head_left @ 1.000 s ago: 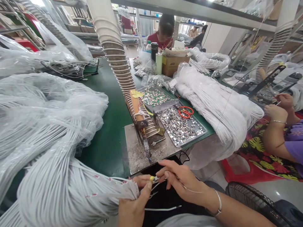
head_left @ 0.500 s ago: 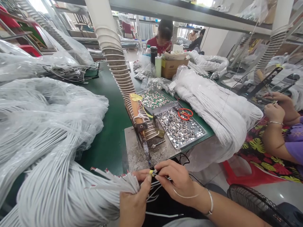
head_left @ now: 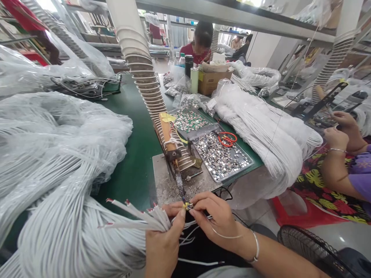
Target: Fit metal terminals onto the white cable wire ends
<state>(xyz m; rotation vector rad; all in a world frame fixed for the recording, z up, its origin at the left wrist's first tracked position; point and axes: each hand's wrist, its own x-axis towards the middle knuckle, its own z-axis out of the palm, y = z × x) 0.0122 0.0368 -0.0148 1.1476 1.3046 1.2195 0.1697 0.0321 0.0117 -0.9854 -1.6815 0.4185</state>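
Yellow piece has now risen to our soldering iron, so we judge heating is underway. Our left fingers and right fingers both pinch it.

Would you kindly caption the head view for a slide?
Left hand and right hand hold a small yellow part at a dark metal soldering tip beside bundled white cables.

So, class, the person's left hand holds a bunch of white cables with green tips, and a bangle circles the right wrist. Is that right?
Not quite: the white cables in the left hand have red tips, not green, as the head view shows. The bangle does circle the right wrist.
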